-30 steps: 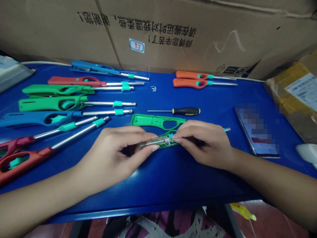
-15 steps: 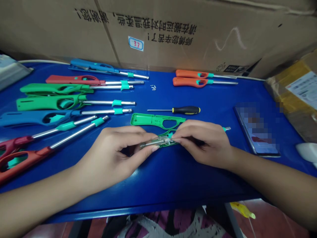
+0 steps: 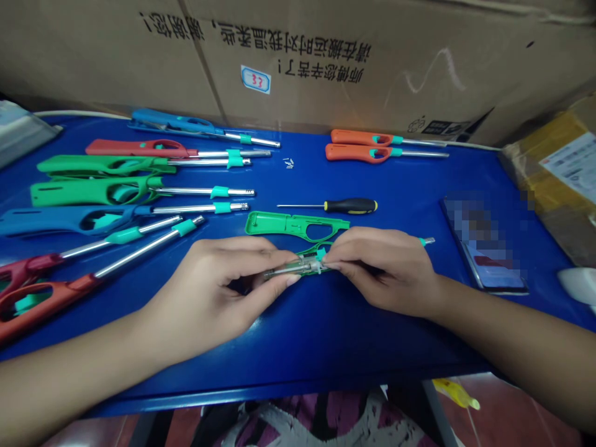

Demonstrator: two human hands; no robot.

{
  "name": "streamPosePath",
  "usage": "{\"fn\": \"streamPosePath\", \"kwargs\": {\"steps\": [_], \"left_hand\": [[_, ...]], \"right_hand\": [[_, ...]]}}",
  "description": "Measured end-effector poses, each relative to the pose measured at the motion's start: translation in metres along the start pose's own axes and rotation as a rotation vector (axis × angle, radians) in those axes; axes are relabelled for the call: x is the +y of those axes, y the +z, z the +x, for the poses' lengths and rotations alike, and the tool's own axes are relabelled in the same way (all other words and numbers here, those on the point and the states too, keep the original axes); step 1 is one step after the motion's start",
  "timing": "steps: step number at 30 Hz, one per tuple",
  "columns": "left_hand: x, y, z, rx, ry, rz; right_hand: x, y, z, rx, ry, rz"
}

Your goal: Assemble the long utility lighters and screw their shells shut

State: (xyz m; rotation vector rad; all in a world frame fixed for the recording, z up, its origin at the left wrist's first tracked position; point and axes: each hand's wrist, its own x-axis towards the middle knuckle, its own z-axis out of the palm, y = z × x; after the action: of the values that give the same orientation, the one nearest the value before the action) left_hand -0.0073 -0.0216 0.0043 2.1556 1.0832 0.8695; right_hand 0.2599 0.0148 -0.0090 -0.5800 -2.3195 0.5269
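Note:
In the head view, my left hand (image 3: 218,288) pinches a clear lighter fuel tank (image 3: 287,267) between thumb and fingers. My right hand (image 3: 388,267) has its thumb and forefinger pressed together at the tank's right end, by a small teal part (image 3: 321,254); what exactly sits in that pinch is hidden. Beneath both hands lies an opened green lighter half, mostly covered, and a metal tube tip (image 3: 429,241) shows beyond my right hand. Just behind lies the loose green casing half (image 3: 279,225), hollow side up.
A black-and-yellow screwdriver (image 3: 349,206) lies behind the casing, with several small screws (image 3: 288,164) farther back. Several long-necked lighters (image 3: 84,189) cover the left side; two orange ones (image 3: 358,152) lie at the back. A phone (image 3: 484,248) is at right. A cardboard box (image 3: 298,105) walls the back.
Both hands stay almost in place. The fuel tank's right end and the fingertips of my right hand have shifted very slightly.

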Motion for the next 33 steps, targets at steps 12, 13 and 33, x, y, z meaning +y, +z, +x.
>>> {"fn": "streamPosePath", "kwargs": {"steps": [12, 13, 33], "left_hand": [[-0.0025, 0.0003, 0.0005, -0.012, 0.020, 0.014], [-0.0026, -0.0002, 0.0006, -0.009, 0.025, 0.024], [-0.0032, -0.0048, 0.0028, -0.062, 0.134, 0.081]], "right_hand": [[-0.0005, -0.0002, 0.0009, -0.027, 0.006, -0.001], [-0.0011, -0.0001, 0.0013, -0.024, 0.019, 0.001], [0.0002, 0.0016, 0.0003, -0.070, 0.041, -0.095]]}}
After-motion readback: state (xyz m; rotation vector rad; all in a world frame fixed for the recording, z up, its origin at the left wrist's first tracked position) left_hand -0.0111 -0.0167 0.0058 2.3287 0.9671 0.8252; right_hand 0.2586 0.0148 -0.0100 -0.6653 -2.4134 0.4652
